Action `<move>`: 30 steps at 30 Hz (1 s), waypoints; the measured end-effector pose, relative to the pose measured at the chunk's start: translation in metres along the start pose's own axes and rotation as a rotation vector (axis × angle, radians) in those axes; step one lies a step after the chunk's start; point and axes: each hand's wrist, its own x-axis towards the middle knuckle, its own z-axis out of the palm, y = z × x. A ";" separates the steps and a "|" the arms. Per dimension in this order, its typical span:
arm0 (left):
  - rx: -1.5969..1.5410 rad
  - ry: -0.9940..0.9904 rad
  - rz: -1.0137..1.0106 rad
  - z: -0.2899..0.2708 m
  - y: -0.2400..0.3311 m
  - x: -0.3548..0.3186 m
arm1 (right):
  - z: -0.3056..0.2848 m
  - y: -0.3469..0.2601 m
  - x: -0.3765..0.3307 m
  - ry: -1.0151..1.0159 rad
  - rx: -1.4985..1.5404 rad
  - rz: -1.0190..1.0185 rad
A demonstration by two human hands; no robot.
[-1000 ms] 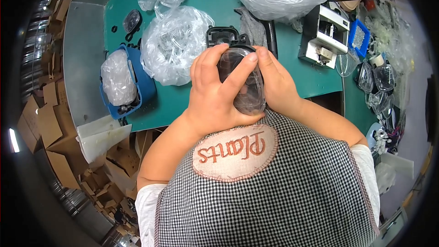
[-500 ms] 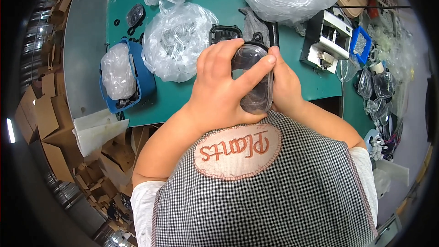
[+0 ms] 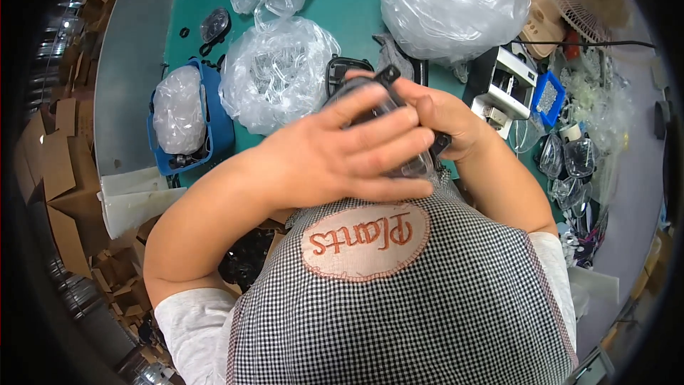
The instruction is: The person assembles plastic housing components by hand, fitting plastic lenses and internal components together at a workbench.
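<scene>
Clear plastic case [image 3: 420, 167] with black fittings, held between both hands before the checked apron [image 3: 399, 321]. Left hand [image 3: 342, 150] wraps over it, blurred; right hand [image 3: 452, 125] holds its right side. Beyond: green bench top [image 3: 349, 21], with clear bag [image 3: 281, 75], blue bin [image 3: 223, 125] left, white machine [image 3: 484, 93] right. Room: grey metal panel [image 3: 135, 43] at bench's left side, cardboard boxes [image 3: 60, 167] outside it.
</scene>
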 end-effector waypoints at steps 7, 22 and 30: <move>-0.711 0.130 -0.882 -0.011 -0.006 0.002 | 0.023 0.004 0.007 0.100 0.107 -0.233; -0.742 0.349 -1.067 0.020 0.027 0.016 | 0.030 0.038 0.004 0.290 -0.135 -0.426; -0.657 0.433 -1.009 0.025 0.030 0.017 | 0.036 0.035 0.004 0.289 -0.195 -0.517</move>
